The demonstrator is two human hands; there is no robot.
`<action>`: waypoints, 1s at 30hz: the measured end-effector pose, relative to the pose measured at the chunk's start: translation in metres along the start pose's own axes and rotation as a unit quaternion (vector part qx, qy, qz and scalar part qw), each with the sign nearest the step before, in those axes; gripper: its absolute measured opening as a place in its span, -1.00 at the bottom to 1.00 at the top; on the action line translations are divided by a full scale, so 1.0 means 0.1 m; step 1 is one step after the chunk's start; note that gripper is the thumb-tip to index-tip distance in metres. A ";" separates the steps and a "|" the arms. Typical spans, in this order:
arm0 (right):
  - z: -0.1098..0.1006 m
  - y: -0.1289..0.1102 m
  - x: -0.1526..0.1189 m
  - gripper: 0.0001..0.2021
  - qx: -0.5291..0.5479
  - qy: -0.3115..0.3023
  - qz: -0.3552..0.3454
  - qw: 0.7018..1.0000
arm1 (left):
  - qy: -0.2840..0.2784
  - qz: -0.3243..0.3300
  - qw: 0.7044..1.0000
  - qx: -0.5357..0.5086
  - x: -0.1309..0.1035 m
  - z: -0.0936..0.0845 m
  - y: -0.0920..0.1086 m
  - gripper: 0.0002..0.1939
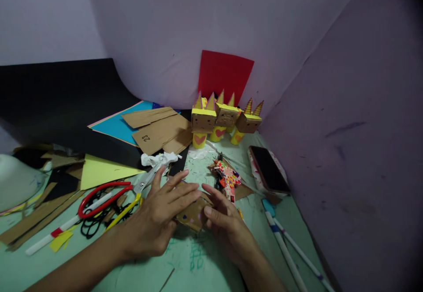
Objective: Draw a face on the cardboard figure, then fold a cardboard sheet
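Observation:
A small brown cardboard piece [191, 216] with dark and pink dots lies between my hands, low in the middle of the view. My left hand [161, 212] reaches over it from the left, its fingers spread across the top edge. From the right my right hand [224, 221] touches the piece's side, with the fingers apart and slightly curled. Part of the cardboard is hidden under my left fingers. Just behind the right hand is a floral-patterned paper piece [228, 178].
Scissors [142, 184] with red and yellow handles lie left of my hands. Cardboard figures [204, 122] with yellow bases stand behind, before a red sheet [224, 76]. A phone [269, 168] and markers [284, 243] are at the right. Cardboard pieces [161, 133] lie behind left.

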State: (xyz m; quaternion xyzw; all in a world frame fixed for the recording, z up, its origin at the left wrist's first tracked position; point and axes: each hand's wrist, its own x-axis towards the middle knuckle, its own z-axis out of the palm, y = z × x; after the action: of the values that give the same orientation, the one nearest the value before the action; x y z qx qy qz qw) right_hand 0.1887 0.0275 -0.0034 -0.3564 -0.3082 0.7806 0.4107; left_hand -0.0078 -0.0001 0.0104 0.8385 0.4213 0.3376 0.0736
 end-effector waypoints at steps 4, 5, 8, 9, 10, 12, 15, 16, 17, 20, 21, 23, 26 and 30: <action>0.00 -0.01 0.04 -0.57 0.051 -0.014 0.023 0.998 | 0.083 -0.008 0.996 0.044 0.00 0.03 0.05 -0.18; 0.01 0.00 0.05 -0.55 0.063 -0.008 0.015 0.998 | 0.115 -0.020 0.992 0.042 -0.01 0.04 0.07 -0.19; 0.06 0.02 0.06 -0.48 0.090 0.029 -0.036 0.995 | 0.216 -0.133 0.965 -0.072 -0.06 0.10 0.11 -0.28; 0.08 0.03 0.06 -0.45 0.091 0.032 -0.048 0.994 | 0.234 -0.195 0.941 -0.150 -0.07 0.12 0.12 -0.32; 0.10 0.04 0.05 -0.43 0.088 0.025 -0.055 0.994 | 0.237 -0.257 0.906 -0.239 -0.07 0.15 0.12 -0.34; 0.13 0.06 0.05 -0.43 0.071 -0.007 -0.058 0.996 | 0.197 -0.353 0.818 -0.409 -0.05 0.19 0.12 -0.30; 0.15 0.09 0.05 -0.46 0.044 -0.038 -0.057 0.997 | 0.120 -0.374 0.727 -0.563 0.01 0.22 0.11 -0.24; 0.15 0.10 0.05 -0.46 0.042 -0.032 -0.057 0.997 | 0.108 -0.360 0.714 -0.590 0.03 0.22 0.11 -0.24; 0.15 0.11 0.05 -0.46 0.041 -0.024 -0.055 0.997 | 0.103 -0.344 0.709 -0.607 0.04 0.22 0.11 -0.23; 0.14 0.13 0.05 -0.44 0.036 -0.011 -0.042 0.998 | 0.105 -0.321 0.707 -0.621 0.04 0.23 0.11 -0.20; 0.13 0.13 0.04 -0.44 0.027 -0.014 -0.037 0.999 | 0.105 -0.324 0.706 -0.620 0.04 0.23 0.10 -0.20; 0.10 0.12 0.03 -0.42 -0.007 0.000 -0.041 0.999 | 0.109 -0.336 0.701 -0.620 0.02 0.25 0.09 -0.18; 0.00 0.09 0.04 -0.42 -0.083 0.087 -0.107 0.987 | 0.116 -0.362 0.694 -0.612 0.00 0.27 0.06 -0.15; -0.10 0.09 0.08 -0.63 -0.179 0.163 -0.170 0.955 | 0.111 -0.391 0.704 -0.583 -0.03 0.31 0.03 -0.15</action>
State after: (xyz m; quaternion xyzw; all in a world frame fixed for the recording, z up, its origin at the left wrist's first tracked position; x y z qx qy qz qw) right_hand 0.1896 0.0319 -0.0177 -0.4889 -0.4279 0.5623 0.5116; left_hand 0.0119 0.0011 -0.0132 0.3455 0.4358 0.5471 0.6256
